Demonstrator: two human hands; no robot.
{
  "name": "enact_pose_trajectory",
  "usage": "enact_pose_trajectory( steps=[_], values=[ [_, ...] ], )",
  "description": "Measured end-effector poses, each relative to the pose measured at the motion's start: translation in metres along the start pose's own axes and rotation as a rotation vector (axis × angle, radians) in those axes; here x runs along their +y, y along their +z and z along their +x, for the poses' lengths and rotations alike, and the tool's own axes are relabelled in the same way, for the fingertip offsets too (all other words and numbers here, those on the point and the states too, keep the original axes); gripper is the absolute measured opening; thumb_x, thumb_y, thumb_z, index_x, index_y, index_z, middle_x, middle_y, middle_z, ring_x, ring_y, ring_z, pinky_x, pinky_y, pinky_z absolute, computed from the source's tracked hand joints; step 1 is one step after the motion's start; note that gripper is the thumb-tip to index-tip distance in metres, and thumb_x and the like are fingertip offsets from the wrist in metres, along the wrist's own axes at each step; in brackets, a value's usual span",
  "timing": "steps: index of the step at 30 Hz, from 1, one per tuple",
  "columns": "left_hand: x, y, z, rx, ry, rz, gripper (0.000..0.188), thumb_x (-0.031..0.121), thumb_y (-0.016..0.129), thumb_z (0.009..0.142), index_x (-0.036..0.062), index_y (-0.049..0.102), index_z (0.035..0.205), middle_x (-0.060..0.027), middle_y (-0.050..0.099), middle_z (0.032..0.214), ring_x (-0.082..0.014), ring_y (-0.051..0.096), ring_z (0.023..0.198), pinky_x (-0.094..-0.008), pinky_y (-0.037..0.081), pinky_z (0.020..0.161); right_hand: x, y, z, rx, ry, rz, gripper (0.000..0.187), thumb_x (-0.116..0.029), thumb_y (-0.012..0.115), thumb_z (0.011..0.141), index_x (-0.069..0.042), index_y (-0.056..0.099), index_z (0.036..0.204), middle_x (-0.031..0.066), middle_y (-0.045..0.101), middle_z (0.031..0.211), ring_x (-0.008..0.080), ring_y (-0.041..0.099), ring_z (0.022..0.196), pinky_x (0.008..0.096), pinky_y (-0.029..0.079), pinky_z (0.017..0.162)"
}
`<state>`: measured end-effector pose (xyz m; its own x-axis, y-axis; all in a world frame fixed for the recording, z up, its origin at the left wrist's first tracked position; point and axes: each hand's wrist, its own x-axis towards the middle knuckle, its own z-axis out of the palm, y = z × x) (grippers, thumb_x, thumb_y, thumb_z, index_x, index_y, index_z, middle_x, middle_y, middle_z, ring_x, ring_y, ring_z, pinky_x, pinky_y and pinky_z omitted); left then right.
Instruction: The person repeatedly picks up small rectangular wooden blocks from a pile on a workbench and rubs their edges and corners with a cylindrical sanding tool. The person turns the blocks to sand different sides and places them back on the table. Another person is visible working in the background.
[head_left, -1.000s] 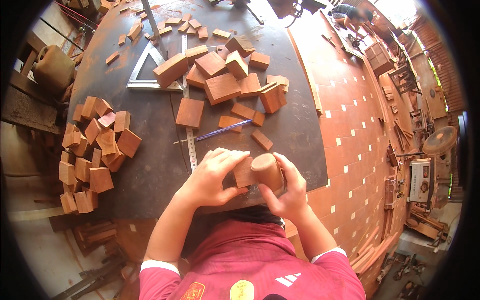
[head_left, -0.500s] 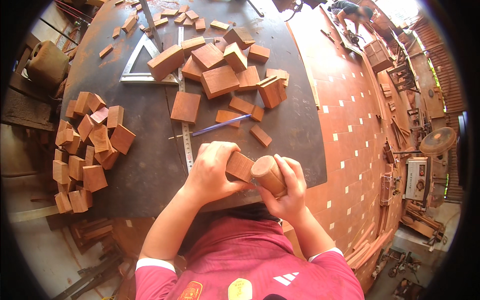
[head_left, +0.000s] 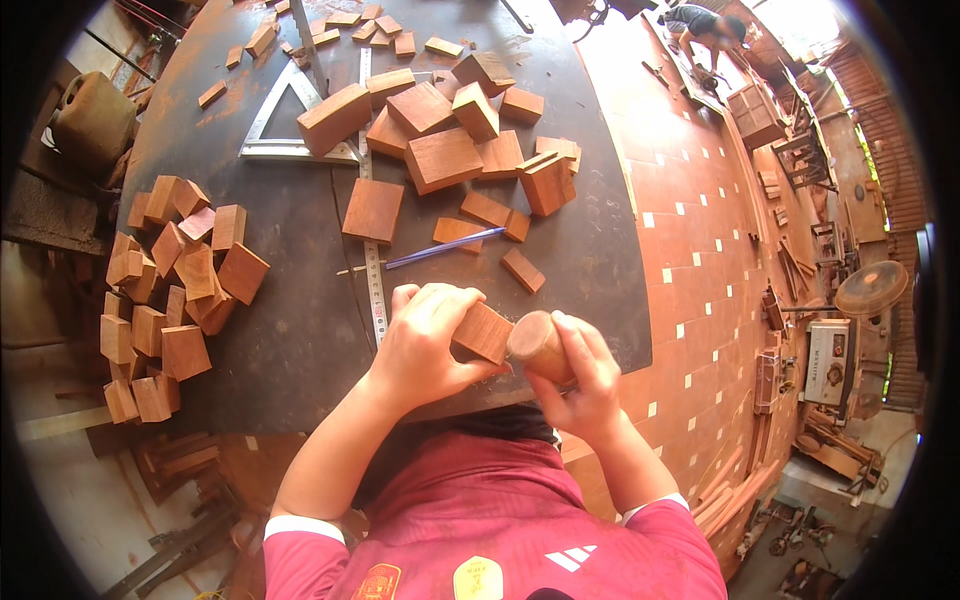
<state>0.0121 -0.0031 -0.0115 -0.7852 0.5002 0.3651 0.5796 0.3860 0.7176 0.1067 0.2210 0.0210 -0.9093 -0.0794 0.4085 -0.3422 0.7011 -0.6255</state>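
My left hand point(head_left: 425, 338) is closed round a reddish-brown wooden block point(head_left: 486, 332), just above the near edge of the table. In my right hand point(head_left: 588, 380) is a round, cylinder-shaped piece of wood point(head_left: 534, 340), gripped between thumb and fingers with its flat end facing up. The cylinder's rim is close against the right end of the block; whether they touch I cannot tell. Just beyond my hands lie a blue pen point(head_left: 445, 247), a steel ruler point(head_left: 373, 285) and a small wooden block point(head_left: 522, 270).
On the dark table point(head_left: 290, 300), a heap of wooden blocks point(head_left: 443, 160) lies ahead and another pile point(head_left: 185, 350) sits at the left. A metal set square point(head_left: 300, 152) rests near the middle. To the right, past tiled floor point(head_left: 690, 300), a person point(head_left: 705, 30) bends over a bench.
My right hand has shifted slightly right, and the cylinder has tipped so more of its round end shows. My left hand keeps its hold on the block.
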Motion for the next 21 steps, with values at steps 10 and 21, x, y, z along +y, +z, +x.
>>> enact_pose_trajectory(
  steps=[10,21],
  values=[
    [0.003,-0.021,0.004,-0.088,0.031,0.020,0.061,0.033,0.098,0.067,0.0067,0.067,0.112,-0.0107,0.071,0.109,-0.0326,0.067,0.108,-0.0454,0.046,0.097,-0.012,0.000,-0.015,0.056,0.112,-0.006,0.078,-0.005,0.091,0.075,0.007,0.058,0.145,0.0252,0.070,0.119,0.0376,0.073,0.105,0.0431,0.061,0.091],
    [-0.003,-0.006,0.000,0.046,-0.051,0.050,0.051,0.019,0.096,0.067,0.0042,0.071,0.109,-0.0138,0.069,0.102,-0.0361,0.069,0.097,-0.0465,0.055,0.086,-0.025,0.032,0.001,0.139,0.062,-0.071,0.085,-0.010,0.092,0.080,0.009,0.049,0.151,0.0282,0.066,0.124,0.0430,0.071,0.108,0.0457,0.060,0.092]
  ],
)
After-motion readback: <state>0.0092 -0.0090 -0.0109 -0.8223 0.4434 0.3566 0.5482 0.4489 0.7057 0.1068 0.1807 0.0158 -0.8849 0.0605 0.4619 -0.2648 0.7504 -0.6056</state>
